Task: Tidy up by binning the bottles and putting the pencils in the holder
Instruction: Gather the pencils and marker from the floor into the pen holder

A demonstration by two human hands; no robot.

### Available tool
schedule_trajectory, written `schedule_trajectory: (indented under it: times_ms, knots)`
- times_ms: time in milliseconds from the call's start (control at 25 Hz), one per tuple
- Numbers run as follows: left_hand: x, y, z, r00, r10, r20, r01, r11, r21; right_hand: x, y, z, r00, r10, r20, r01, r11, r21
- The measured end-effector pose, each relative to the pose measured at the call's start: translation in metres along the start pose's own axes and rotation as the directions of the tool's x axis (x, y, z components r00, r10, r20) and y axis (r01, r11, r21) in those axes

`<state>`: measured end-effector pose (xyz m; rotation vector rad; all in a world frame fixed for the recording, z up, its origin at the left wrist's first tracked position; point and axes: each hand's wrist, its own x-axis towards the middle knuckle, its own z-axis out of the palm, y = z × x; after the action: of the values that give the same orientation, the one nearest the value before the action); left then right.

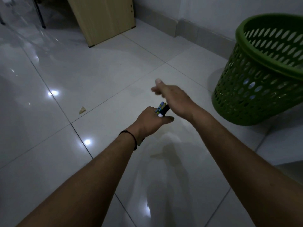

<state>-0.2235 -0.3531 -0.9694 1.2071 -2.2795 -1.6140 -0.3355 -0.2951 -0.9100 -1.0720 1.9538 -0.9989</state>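
Two bare forearms reach out over the glossy tiled floor [98, 76]. The left hand [151, 119] is clenched around a small bundle of pencils [162, 109], their patterned ends poking up from the fist. The right hand [173, 99] hovers just beside it, loosely curled and apparently empty. A green bin [255, 89] stands to the right; pale shapes show through its holes, possibly bottles. No holder is visible, so the pencils remain to be stowed. A paper scrap [82, 110] lies on the floor.

green basket [260, 76] cut off at right edge, pencils [161, 109] mostly hidden in left hand [151, 122]
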Motion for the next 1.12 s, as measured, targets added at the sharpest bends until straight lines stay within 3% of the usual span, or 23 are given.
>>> schedule_trajectory:
  times_ms: [80, 160, 240, 320, 400, 480, 560, 680, 840, 920, 1000, 1120]
  knots:
    - [-0.003, 0.009, 0.003, 0.999, -0.005, 0.038, 0.008, 0.997, -0.079, -0.007, 0.000, 0.013, 0.993, 0.045, 0.112, -0.058, 0.991, 0.118]
    - [-0.003, 0.009, 0.002, 0.996, -0.068, 0.051, 0.081, 0.939, -0.333, -0.006, 0.008, 0.016, 0.983, 0.186, -0.002, -0.169, 0.898, 0.407]
    - [0.000, 0.008, -0.003, 0.990, -0.136, 0.034, 0.126, 0.758, -0.640, -0.012, 0.029, 0.020, 0.902, 0.431, -0.026, -0.304, 0.676, 0.671]
    - [0.008, 0.015, -0.009, 0.984, -0.181, 0.005, 0.101, 0.527, -0.844, -0.029, 0.051, 0.039, 0.796, 0.586, 0.152, -0.446, 0.398, 0.802]
    - [0.015, 0.025, -0.013, 0.986, -0.167, -0.019, 0.044, 0.363, -0.931, -0.043, 0.061, 0.060, 0.731, 0.602, 0.322, -0.503, 0.156, 0.850]
    - [0.017, 0.033, -0.009, 0.990, -0.138, -0.038, 0.007, 0.306, -0.952, -0.043, 0.058, 0.066, 0.740, 0.554, 0.382, -0.445, -0.024, 0.895]
    - [0.016, 0.039, -0.004, 0.990, -0.131, -0.045, -0.005, 0.296, -0.955, -0.034, 0.050, 0.060, 0.786, 0.517, 0.338, -0.333, -0.106, 0.937]
    - [0.017, 0.046, -0.008, 0.990, -0.132, -0.052, -0.014, 0.275, -0.961, -0.028, 0.045, 0.053, 0.831, 0.480, 0.282, -0.255, -0.122, 0.959]
    - [0.017, 0.048, -0.010, 0.987, -0.144, -0.074, -0.017, 0.359, -0.933, -0.028, 0.047, 0.048, 0.828, 0.490, 0.273, -0.241, -0.128, 0.962]
    - [0.015, 0.049, -0.004, 0.987, -0.154, -0.048, 0.017, 0.394, -0.919, -0.025, 0.040, 0.051, 0.841, 0.469, 0.268, -0.263, -0.078, 0.962]
    - [0.015, 0.051, -0.002, 0.989, -0.145, -0.040, 0.032, 0.463, -0.886, -0.022, 0.042, 0.054, 0.837, 0.520, 0.172, -0.272, 0.122, 0.955]
    - [0.021, 0.049, -0.009, 0.987, -0.125, -0.104, 0.000, 0.638, -0.770, -0.021, 0.046, 0.046, 0.878, 0.478, -0.030, -0.286, 0.575, 0.767]
